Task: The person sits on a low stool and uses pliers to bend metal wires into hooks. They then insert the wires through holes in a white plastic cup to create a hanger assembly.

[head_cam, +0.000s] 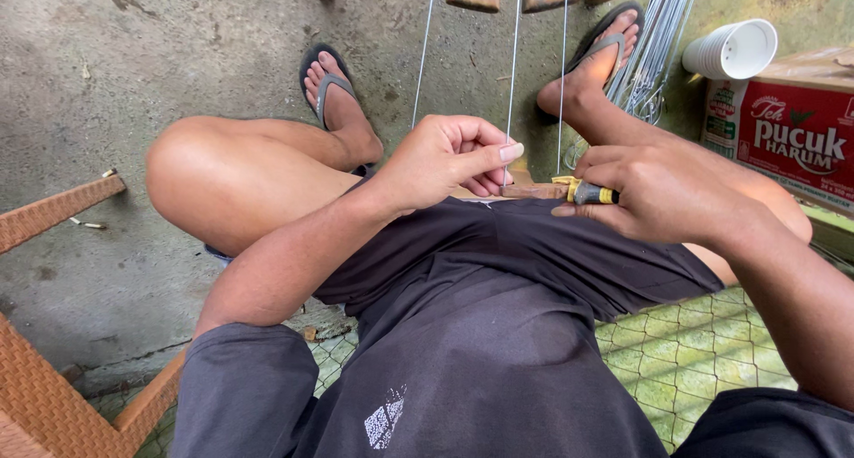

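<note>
The left hand (445, 160) pinches a thin steel wire (512, 76) between thumb and fingers; the right hand (663, 191) grips a yellow-handled tool (589, 192) just beside it.

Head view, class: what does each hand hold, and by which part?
Left hand pinches a thin wire near its lower end; right hand grips a yellow-and-black tool by its handle.

Tool (594, 193) head hidden inside right hand (663, 191); 3 wires (513, 67) cut off at top edge.

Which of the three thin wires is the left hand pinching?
The middle wire. The left hand pinches it between thumb and fingers. The wire on its left and the one on its right hang free, untouched.
</note>
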`<state>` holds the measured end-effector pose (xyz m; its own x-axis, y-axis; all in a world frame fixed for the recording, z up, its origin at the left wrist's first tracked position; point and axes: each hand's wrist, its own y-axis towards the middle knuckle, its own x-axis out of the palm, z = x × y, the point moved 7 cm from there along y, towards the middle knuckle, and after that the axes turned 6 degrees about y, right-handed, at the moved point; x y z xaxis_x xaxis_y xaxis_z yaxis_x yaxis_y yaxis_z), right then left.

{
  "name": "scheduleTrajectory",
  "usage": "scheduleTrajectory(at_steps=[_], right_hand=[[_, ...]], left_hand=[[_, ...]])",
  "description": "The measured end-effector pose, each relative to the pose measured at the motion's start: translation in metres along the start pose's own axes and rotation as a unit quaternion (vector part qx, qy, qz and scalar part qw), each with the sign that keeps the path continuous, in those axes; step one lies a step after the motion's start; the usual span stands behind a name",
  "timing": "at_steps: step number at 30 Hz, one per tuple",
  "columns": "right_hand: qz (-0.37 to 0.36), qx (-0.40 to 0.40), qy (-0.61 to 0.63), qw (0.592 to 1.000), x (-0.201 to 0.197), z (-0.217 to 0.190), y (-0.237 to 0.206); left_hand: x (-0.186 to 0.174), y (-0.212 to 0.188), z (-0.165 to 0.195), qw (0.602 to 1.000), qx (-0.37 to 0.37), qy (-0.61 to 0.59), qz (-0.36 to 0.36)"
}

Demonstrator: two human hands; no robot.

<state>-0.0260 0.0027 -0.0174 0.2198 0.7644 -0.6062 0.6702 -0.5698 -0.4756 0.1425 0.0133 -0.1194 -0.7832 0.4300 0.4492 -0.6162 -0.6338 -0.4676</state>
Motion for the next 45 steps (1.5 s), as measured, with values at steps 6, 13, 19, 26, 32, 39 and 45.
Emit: scheduleTrajectory(at_steps=[6, 13, 19, 26, 32, 39, 45], right_hand=[[-0.003, 0.029, -0.011, 1.000, -0.001, 0.004, -0.001], [-0.034, 0.083, 0.016, 0.996, 0.005, 0.011, -0.004], [-0.073, 0.109, 0.038, 0.991, 0.018, 0.014, -0.008], [-0.008, 0.109, -0.029, 0.994, 0.018, 0.020, -0.004], [0.014, 0.102, -0.069, 0.992, 0.011, 0.021, 0.013], [0.098, 0.025, -0.122, 0.987, 0.008, 0.017, 0.003], [0.195, -0.032, -0.145, 0.969, 0.002, -0.001, -0.007]], left_hand=[[0.000, 0.003, -0.006, 1.000, -0.016, -0.008, -0.003], [0.002, -0.001, -0.005, 1.000, 0.014, 0.003, 0.001], [0.005, -0.003, -0.011, 0.999, 0.015, 0.024, 0.016], [0.000, 0.005, -0.013, 0.999, 0.021, 0.031, 0.036], [-0.009, 0.015, 0.000, 0.999, 0.042, 0.007, 0.010], [-0.008, 0.016, -0.007, 0.999, 0.046, -0.007, 0.004], [-0.002, 0.014, -0.005, 0.998, 0.055, -0.032, -0.015]])
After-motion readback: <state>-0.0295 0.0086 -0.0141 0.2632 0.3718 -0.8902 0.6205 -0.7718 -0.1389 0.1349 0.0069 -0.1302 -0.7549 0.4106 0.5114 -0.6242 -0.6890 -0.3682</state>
